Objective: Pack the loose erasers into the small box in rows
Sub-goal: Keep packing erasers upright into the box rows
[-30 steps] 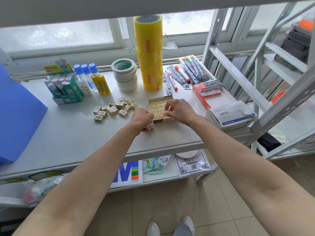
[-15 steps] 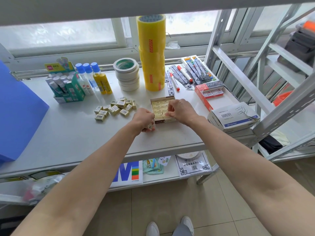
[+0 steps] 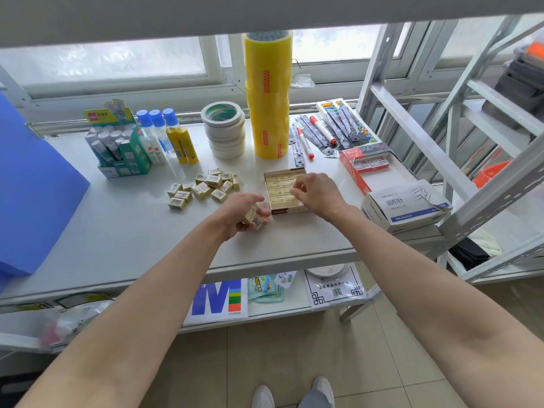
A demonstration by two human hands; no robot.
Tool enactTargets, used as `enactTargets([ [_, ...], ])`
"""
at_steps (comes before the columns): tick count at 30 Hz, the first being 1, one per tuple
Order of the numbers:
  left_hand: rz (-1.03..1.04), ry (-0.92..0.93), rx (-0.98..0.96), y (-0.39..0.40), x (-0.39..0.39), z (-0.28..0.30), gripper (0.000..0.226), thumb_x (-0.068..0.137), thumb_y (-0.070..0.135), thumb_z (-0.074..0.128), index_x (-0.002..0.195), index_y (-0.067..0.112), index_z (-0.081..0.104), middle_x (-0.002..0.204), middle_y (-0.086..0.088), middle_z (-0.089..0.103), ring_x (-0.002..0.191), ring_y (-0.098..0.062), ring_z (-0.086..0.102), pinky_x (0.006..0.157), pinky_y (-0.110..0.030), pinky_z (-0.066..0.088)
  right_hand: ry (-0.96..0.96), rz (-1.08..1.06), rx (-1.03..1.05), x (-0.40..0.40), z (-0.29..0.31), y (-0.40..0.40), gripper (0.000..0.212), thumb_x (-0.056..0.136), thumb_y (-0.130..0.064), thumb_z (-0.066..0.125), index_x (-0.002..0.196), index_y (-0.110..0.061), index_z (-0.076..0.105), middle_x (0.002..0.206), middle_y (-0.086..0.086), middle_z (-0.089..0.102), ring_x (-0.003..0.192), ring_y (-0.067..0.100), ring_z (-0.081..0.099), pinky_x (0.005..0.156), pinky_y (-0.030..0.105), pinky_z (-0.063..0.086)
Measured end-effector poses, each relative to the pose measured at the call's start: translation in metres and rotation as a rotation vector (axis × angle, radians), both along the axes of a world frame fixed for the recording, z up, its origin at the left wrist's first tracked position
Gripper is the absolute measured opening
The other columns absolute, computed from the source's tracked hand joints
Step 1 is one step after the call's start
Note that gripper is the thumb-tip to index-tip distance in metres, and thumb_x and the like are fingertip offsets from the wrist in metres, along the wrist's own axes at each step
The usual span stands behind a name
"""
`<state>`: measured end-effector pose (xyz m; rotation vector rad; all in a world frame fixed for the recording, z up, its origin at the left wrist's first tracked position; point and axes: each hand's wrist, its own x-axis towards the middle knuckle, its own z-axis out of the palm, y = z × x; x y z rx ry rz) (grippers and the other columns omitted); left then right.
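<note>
My left hand (image 3: 243,212) grips an eraser (image 3: 255,218) beside the box (image 3: 283,212) near the shelf's (image 3: 123,231) front edge, while my right hand (image 3: 316,192), fingers curled together, pinches an eraser over the box's rows.

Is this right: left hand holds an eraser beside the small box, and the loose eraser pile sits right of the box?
Not quite. The head view shows the loose eraser pile left of the small box, not right. The left hand does hold an eraser beside the box.
</note>
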<state>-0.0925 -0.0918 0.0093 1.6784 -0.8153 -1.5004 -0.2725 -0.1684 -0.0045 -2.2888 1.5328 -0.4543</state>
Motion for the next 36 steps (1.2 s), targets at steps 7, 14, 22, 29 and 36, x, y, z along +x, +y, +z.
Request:
enactTargets([
  [7, -0.076, 0.548, -0.035, 0.013, 0.022, -0.011, 0.038, 0.102, 0.034, 0.041, 0.129, 0.009, 0.051, 0.112, -0.020, 0.069, 0.068, -0.019, 0.061, 0.033, -0.014, 0.038, -0.260, 0.203, 0.035, 0.032, 0.019, 0.022, 0.020, 0.091, -0.033, 0.062, 0.089, -0.018, 0.075, 0.086, -0.003, 0.065, 0.078, 0.013, 0.057, 0.076, 0.037, 0.050],
  [14, -0.069, 0.662, -0.041, 0.013, 0.024, -0.010, 0.044, 0.102, 0.043, 0.037, 0.118, 0.006, 0.054, 0.084, -0.012, 0.067, 0.067, -0.019, 0.066, 0.030, -0.014, 0.038, -0.364, 0.346, 0.360, 0.048, 0.024, 0.026, 0.017, 0.085, -0.035, 0.070, 0.089, -0.019, 0.075, 0.081, -0.003, 0.067, 0.075, 0.013, 0.064, 0.070, 0.038, 0.056],
  [22, -0.079, 0.402, -0.071, 0.016, 0.023, -0.002, 0.038, 0.096, 0.040, 0.053, 0.116, 0.007, 0.058, 0.088, -0.010, 0.067, 0.065, -0.019, 0.065, 0.036, -0.016, 0.039, -0.723, 0.078, 0.519, 0.033, 0.020, 0.026, 0.017, 0.082, -0.021, 0.075, 0.087, -0.006, 0.068, 0.073, 0.010, 0.066, 0.058, 0.015, 0.055, 0.057, 0.027, 0.047],
  [29, -0.066, 0.198, -0.091, 0.008, 0.006, 0.003, 0.036, 0.095, 0.022, 0.057, 0.124, 0.002, 0.060, 0.069, -0.002, 0.058, 0.065, -0.021, 0.066, 0.036, -0.016, 0.035, -0.756, 0.106, 0.542, 0.018, 0.018, 0.030, 0.023, 0.080, -0.022, 0.078, 0.093, -0.006, 0.068, 0.078, 0.008, 0.066, 0.065, 0.010, 0.062, 0.064, 0.025, 0.055],
  [36, 0.034, 0.029, -0.075, -0.001, -0.011, 0.005, 0.018, 0.095, 0.022, 0.058, 0.101, 0.006, 0.065, 0.063, -0.004, 0.055, 0.057, -0.021, 0.067, 0.037, -0.015, 0.036, -0.461, 0.087, 0.180, 0.006, 0.018, 0.030, 0.025, 0.077, -0.031, 0.079, 0.091, -0.011, 0.070, 0.079, -0.004, 0.062, 0.069, 0.006, 0.056, 0.066, 0.022, 0.052],
])
